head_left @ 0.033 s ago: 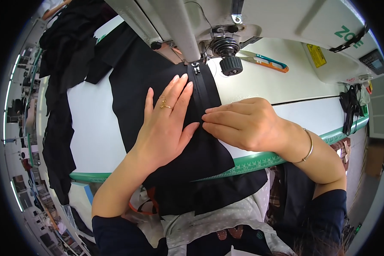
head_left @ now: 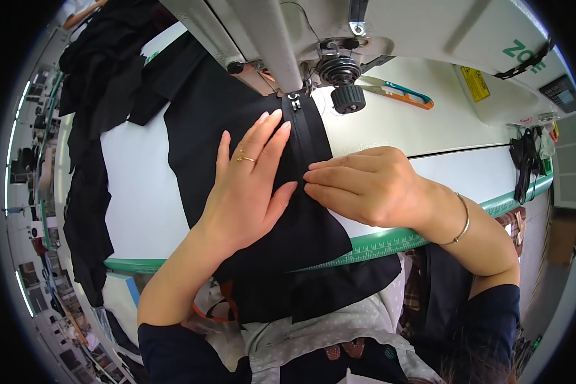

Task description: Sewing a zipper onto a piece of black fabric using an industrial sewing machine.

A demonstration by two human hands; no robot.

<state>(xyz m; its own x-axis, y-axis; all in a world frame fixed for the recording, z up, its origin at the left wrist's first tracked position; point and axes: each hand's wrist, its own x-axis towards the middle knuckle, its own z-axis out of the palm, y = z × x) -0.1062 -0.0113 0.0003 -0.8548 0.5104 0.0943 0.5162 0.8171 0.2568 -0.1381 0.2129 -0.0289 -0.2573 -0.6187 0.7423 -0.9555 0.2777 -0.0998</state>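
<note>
A piece of black fabric lies on the sewing machine's table and runs under the small metal presser foot. Along its right part goes a narrow black strip that looks like zipper tape. My left hand, with a ring on one finger, rests flat on the fabric left of the strip, fingers spread and pointing toward the foot. At the strip, nearer to me, my right hand pinches with its fingertips. How much cloth sits between those fingers is hidden.
The sewing machine head hangs over the far side, with a black ridged knob. Scissors with orange and blue handles lie right of it. Black cloth is heaped at left. A green measuring tape edges the table.
My left hand has slid very slightly left on the fabric. My right hand and the cloth look unmoved.
</note>
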